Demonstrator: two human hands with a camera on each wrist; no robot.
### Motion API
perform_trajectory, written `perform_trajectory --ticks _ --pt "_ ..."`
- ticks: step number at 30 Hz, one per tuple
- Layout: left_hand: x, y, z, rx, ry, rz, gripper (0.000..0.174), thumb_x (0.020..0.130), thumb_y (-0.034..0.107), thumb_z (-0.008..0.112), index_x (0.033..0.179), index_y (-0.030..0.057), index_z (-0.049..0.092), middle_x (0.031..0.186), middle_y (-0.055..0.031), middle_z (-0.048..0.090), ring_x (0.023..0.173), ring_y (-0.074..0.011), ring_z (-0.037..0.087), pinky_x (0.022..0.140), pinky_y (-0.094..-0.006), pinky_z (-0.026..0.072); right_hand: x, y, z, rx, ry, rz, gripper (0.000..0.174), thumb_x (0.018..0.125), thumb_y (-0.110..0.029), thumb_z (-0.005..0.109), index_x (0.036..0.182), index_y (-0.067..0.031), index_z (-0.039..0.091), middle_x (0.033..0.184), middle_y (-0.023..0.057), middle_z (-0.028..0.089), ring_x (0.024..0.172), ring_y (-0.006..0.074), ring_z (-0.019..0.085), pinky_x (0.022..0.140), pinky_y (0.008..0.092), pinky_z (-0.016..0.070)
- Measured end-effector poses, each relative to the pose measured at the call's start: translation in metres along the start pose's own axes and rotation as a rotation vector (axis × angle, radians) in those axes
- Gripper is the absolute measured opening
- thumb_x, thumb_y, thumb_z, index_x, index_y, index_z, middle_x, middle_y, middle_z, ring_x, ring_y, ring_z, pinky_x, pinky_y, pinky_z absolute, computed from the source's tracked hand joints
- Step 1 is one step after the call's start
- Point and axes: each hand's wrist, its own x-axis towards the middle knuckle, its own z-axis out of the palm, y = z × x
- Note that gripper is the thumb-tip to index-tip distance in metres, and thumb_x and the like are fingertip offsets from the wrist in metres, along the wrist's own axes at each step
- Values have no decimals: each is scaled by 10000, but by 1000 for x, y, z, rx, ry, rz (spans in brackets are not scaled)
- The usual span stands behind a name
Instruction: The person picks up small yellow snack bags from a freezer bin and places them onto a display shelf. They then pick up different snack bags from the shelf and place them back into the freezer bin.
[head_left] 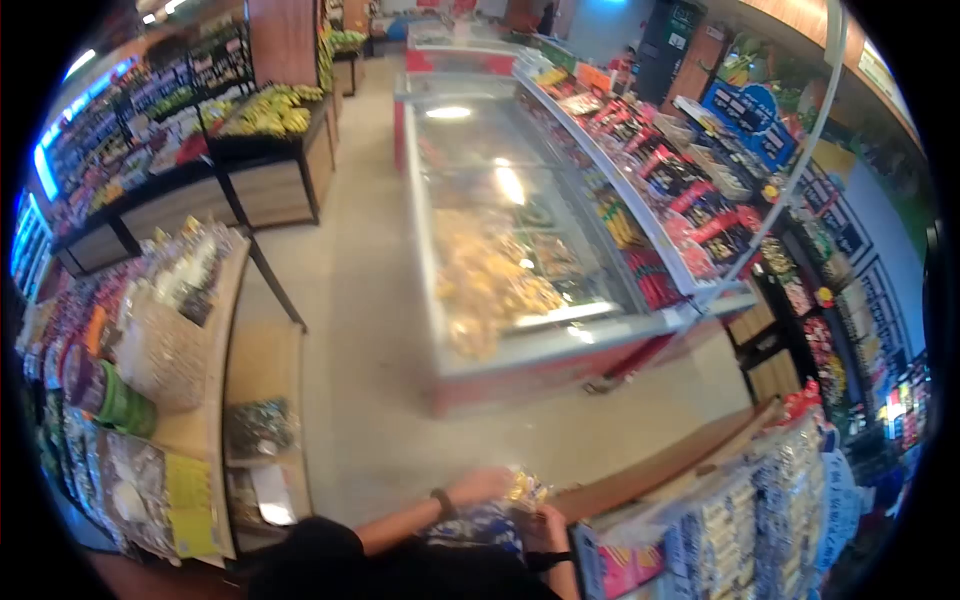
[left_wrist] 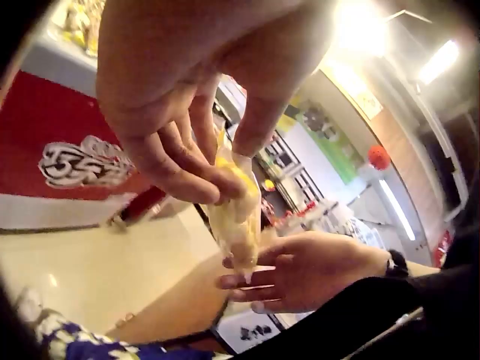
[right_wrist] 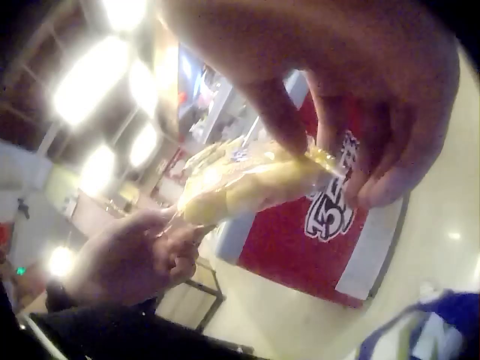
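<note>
Between the two hands, in front of the body, is a small clear plastic packet (head_left: 527,487) with pale yellow contents. My left hand (head_left: 480,487) pinches one end between thumb and fingers. In the left wrist view the packet (left_wrist: 236,214) hangs below those fingertips, its lower tip at the fingers of the right hand (left_wrist: 311,271). The right wrist view has my right hand (right_wrist: 375,97) pinching one end of the packet (right_wrist: 255,187), while the left hand (right_wrist: 131,259) grips the opposite end. What exactly is inside is blurred by glare.
Ahead stands a long chest freezer (head_left: 510,250) with a glass top. A shelf of bagged goods (head_left: 165,350) is close on the left, and a rack of packaged items (head_left: 725,520) stands close on the right. Bananas (head_left: 275,110) lie on a stand farther off.
</note>
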Motion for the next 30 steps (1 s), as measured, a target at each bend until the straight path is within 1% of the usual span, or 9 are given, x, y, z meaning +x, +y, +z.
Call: perform_trajectory --ticks 2,4,10,15,17,20,25,27,30 --pt "-12 5 -38 106 182 31 395 873 163 592 1234 7 562 1035 -81 641 894 -158 591 755 -312 495 -5 -61 69 -248 -37 19 141 871 -142 609 948 -37 665 821 54 666 736 156 644 626 290 522" --pt "-12 -7 -75 -115 143 91 441 906 166 611 1304 14 497 1061 -65 640 940 -122 587 784 -282 495 20 -77 111 -366 -120 -25 181 855 -179 619 938 -31 684 796 31 657 696 99 599 609 238 459" --pt "-26 37 -156 16 508 95 406 911 108 580 1301 23 509 1100 -62 637 945 -125 597 785 -284 501 98 -124 221 -612 -335 -202 182 879 -168 581 945 -33 684 825 37 680 738 133 641 666 271 496" --pt "3 115 -203 103 630 119 454 910 77 567 1347 5 470 992 -56 663 813 -124 629 708 -275 508 151 -177 287 -738 -415 -404 247 869 -222 612 959 -4 685 786 40 671 712 124 609 660 265 473" --pt "28 76 -244 267 802 61 458 915 95 575 1347 -9 463 935 -57 664 784 -128 631 694 -273 510 176 -184 302 -667 -453 -460 260 871 -232 620 974 -1 682 795 48 670 715 127 606 667 268 472" --pt "64 85 -263 169 861 121 445 928 143 588 1321 -28 465 844 -55 654 751 -128 631 679 -259 506 155 -251 322 -771 -355 -587 258 884 -224 623 985 9 669 806 41 667 742 117 609 686 263 476" --pt "99 236 -245 -121 673 172 406 932 160 595 1279 -16 480 952 -59 633 819 -120 609 712 -257 493 153 -296 336 -366 -143 -568 235 888 -200 630 960 24 638 781 24 652 733 97 588 663 252 469" --pt "133 212 -279 -78 661 224 408 932 159 596 1283 -10 475 1001 -62 622 859 -123 601 748 -260 486 173 -303 339 -381 -135 -569 224 886 -197 636 952 18 632 732 39 639 677 89 576 616 258 458" --pt "177 210 -318 -11 587 298 419 929 125 576 1310 4 452 1138 -90 578 954 -135 584 804 -270 477 207 -309 354 -592 182 -813 221 891 -204 632 958 6 634 681 50 618 629 96 571 584 266 448"
